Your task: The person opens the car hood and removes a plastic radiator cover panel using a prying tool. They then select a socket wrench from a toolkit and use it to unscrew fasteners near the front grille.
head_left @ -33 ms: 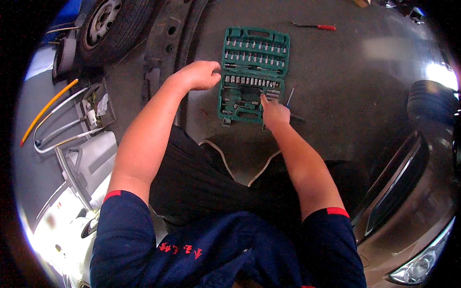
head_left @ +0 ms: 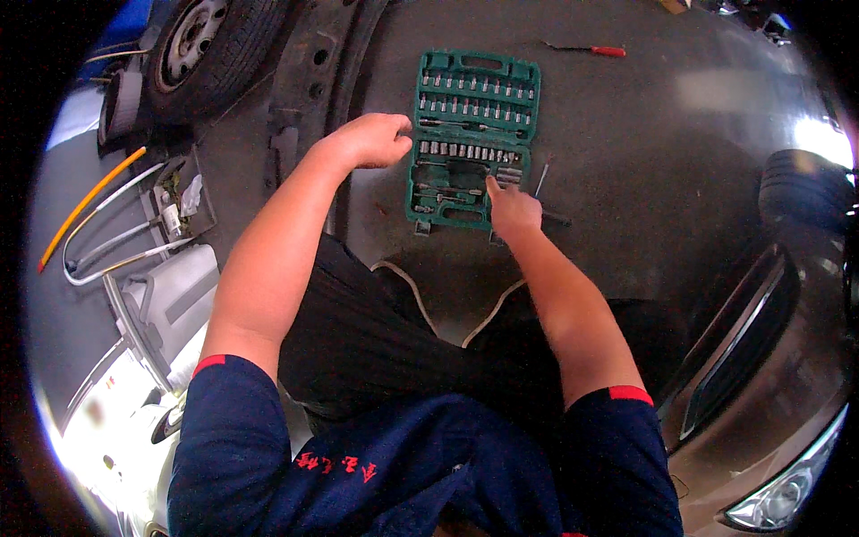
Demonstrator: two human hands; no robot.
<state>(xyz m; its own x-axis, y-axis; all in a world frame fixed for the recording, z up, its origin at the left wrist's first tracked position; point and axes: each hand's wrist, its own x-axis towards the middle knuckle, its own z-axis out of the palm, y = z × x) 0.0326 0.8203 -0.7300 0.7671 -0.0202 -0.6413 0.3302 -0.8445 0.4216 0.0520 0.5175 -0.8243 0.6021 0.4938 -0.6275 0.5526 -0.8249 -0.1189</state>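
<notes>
An open green socket-set case (head_left: 469, 136) lies on the dark floor in front of me, with rows of metal sockets (head_left: 465, 150) and slimmer bits in it. My left hand (head_left: 380, 141) is closed, beside the case's left edge; whatever its curled fingers hold is hidden. Over the lower right of the case is my right hand (head_left: 515, 211). Its index finger reaches to the deep sockets (head_left: 508, 174), while the other fingers look folded and partly hidden. A thin metal rod (head_left: 542, 179) slants just above that hand. Beside it on the right is a dark bar-like piece (head_left: 558, 219).
A red-handled tool (head_left: 607, 51) lies at the far right. On the left are a wheel (head_left: 192, 45), a long dark metal part (head_left: 309, 80) and a yellow tube (head_left: 94, 206). At the right stand a tyre (head_left: 801, 192) and a car's front bumper (head_left: 761, 376).
My right hand and forearm have shifted very slightly to the right. The left hand and the case look the same.
</notes>
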